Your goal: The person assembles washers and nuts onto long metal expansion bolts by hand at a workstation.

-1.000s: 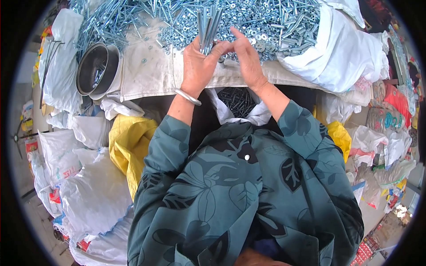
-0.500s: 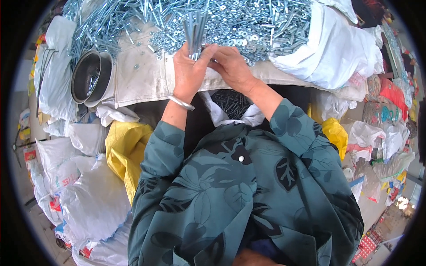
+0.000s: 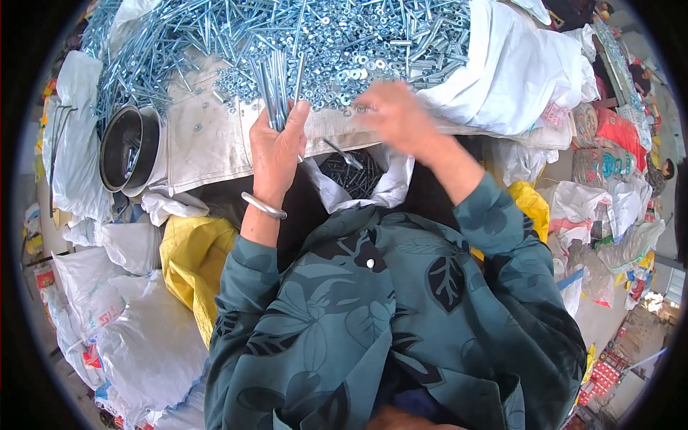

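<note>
Held upright in my left hand (image 3: 276, 143) is a bundle of long silvery bolts (image 3: 271, 89), with the thumb pressed along its side; one bolt leans away from the rest. My right hand (image 3: 398, 118) is smeared by motion at the table's front edge, beside loose washers (image 3: 362, 72). Whether its fingers hold anything cannot be made out. Below and between the hands, a single bolt with a thicker sleeve at one end (image 3: 345, 153) appears in the air over an open white sack (image 3: 393, 188). Dark, thin pieces (image 3: 351, 179) fill that sack.
Long bolts (image 3: 143, 61) lie heaped at the table's far left, and metal sleeves (image 3: 437, 54) at the right. A dark round pan (image 3: 111, 154) with a few pieces sits at the left edge. White plastic sheeting (image 3: 502, 79) covers the right side. Stuffed sacks (image 3: 150, 330) crowd the left.
My hands have parted: the right has moved away to the right, while the left keeps the bundle. A single bolt now shows above the sack. The whole view has shifted slightly.
</note>
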{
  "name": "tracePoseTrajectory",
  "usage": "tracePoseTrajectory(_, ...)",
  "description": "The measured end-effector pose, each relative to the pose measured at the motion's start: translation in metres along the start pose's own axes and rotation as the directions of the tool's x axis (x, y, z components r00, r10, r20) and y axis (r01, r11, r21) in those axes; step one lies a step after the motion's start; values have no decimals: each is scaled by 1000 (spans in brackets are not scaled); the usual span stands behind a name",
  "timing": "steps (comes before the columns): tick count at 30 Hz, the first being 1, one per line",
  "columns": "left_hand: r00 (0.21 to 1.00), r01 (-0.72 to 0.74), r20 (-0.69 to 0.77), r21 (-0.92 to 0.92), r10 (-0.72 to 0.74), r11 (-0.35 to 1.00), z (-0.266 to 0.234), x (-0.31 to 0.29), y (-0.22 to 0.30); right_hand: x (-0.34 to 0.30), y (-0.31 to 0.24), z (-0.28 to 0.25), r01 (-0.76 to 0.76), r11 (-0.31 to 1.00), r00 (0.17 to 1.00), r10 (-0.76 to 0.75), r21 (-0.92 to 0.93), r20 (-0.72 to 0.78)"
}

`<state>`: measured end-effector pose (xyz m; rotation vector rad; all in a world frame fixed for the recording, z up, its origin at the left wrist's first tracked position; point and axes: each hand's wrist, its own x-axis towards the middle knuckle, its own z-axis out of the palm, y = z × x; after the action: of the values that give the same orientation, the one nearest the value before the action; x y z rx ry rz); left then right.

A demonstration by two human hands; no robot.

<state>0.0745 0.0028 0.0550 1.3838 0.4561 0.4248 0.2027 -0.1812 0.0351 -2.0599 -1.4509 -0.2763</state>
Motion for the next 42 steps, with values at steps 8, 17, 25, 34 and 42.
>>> tracePoseTrajectory(8, 991, 91, 87, 77, -97, 993, 9, -13, -12, 15, 118, -42, -173, 823, 971, 236, -541, 48)
tracePoseTrajectory(17, 983, 157, 82, 68, -162, 985, 6, -21, -29, 21, 129, -38, 53, 752, 970, 118, -657, 214)
tracePoseTrajectory(25, 979, 183, 75, 100, -191, 978, -2, -28, -26, 31, 82, -51, -405, 913, 908, 396, 51, 138)
tracePoseTrajectory(34, 975, 189, 107, 49, -193, 981, -8, -34, -33, 11, 9, -30, -473, 578, 880, 351, 665, 320)
tracePoseTrajectory(42, 987, 100, 112, 156, -118, 983, -13, -37, -36, 10, 1, -24, -503, 561, 864, 344, 657, 368)
